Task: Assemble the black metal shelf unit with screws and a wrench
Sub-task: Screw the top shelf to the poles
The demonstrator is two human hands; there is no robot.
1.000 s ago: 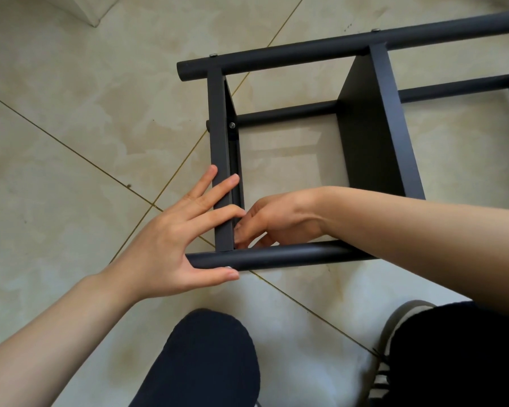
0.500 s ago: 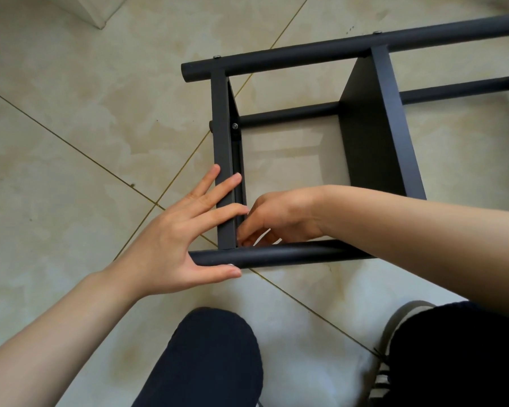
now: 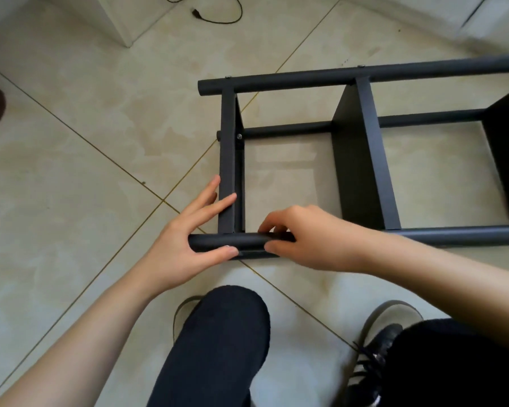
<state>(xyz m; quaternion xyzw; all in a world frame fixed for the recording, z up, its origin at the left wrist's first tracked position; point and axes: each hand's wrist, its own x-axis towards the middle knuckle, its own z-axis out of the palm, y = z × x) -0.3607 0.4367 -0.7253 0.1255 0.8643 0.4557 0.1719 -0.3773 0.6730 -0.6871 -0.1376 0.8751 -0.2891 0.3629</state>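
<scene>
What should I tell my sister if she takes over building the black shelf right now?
Left hand: open, fingers straight along the end panel, thumb under the near tube.
Right hand: fingers curled round the near tube beside that corner; whether it holds a screw cannot be seen.
The shelf unit lies on its side on the tiled floor.
Done: screw heads show on the far tube and at the back rail joint.
Left: the near corner joint looks unfinished; no wrench or loose screws are in view, so find them first.
</scene>
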